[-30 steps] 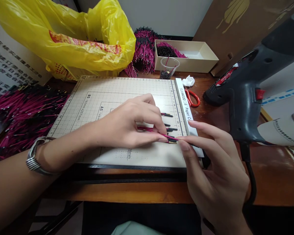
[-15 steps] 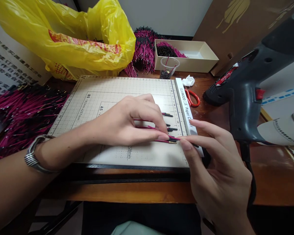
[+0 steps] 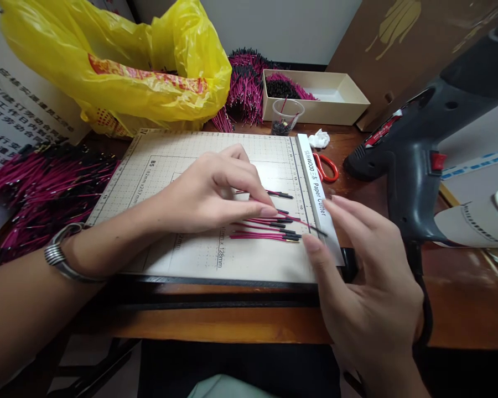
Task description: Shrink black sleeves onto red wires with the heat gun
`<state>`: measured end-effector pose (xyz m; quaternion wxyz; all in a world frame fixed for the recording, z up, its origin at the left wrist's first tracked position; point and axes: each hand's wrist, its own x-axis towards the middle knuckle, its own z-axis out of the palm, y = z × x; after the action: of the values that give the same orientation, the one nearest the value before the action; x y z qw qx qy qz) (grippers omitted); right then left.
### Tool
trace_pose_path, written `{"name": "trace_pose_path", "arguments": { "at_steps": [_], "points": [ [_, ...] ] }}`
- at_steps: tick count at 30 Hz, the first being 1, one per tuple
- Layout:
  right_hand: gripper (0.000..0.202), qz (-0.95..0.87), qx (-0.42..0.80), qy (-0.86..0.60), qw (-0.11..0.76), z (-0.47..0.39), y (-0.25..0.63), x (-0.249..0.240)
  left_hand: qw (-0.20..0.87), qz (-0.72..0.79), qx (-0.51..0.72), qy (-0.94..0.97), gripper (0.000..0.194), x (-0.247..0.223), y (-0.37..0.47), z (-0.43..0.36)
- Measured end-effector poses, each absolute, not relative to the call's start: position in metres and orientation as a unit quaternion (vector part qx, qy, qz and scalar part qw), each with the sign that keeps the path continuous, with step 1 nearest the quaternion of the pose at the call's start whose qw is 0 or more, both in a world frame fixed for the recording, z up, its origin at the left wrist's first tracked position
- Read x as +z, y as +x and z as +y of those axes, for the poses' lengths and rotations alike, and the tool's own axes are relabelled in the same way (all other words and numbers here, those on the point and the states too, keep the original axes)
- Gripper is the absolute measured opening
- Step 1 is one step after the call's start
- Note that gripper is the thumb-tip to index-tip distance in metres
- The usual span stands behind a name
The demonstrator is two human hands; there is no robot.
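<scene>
My left hand [image 3: 219,193] is closed over the paper cutter board [image 3: 199,257], pinching a thin magenta wire [image 3: 305,223] between thumb and index finger. The wire's black tip points right, reaching over the cutter's white edge strip [image 3: 317,193]. Several more magenta wires [image 3: 259,237] with black ends lie side by side on the board, just below my left fingers. Another small group of black-tipped wires [image 3: 282,194] lies farther up the board, partly hidden by the hand. My right hand [image 3: 365,276] is open beside the held wire's tip, thumb and fingers apart.
A heat gun [image 3: 402,143] stands at the right, near red-handled scissors [image 3: 327,167]. Behind the board are a clear plastic cup [image 3: 287,117], a cardboard tray [image 3: 340,108] and a yellow bag [image 3: 149,99]. Wire bundles [image 3: 53,193] pile up at the left.
My right thumb and fingers have parted from the magenta wire. My left hand has moved slightly up and left with the wire, uncovering the row of wires on the board.
</scene>
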<state>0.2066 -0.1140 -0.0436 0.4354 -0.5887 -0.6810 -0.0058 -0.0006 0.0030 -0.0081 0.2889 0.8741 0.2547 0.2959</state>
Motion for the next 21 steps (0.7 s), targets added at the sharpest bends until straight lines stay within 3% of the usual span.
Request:
{"name": "trace_pose_path", "arguments": {
  "at_steps": [3, 13, 21],
  "points": [
    [0.058, -0.699, -0.032, -0.592, 0.401, -0.113, 0.206, -0.045, 0.217, 0.266, 0.321, 0.883, 0.017, -0.012, -0.004, 0.01],
    [0.049, -0.715, -0.038, -0.565, 0.41, -0.112, 0.205, -0.045, 0.127, 0.335, 0.257, 0.897, 0.024, -0.017, -0.006, 0.017],
    [0.041, -0.724, -0.065, -0.569, 0.384, -0.111, 0.204, -0.046, 0.144, 0.346, 0.23, 0.898, 0.02, -0.022, 0.0, 0.018]
  ]
}}
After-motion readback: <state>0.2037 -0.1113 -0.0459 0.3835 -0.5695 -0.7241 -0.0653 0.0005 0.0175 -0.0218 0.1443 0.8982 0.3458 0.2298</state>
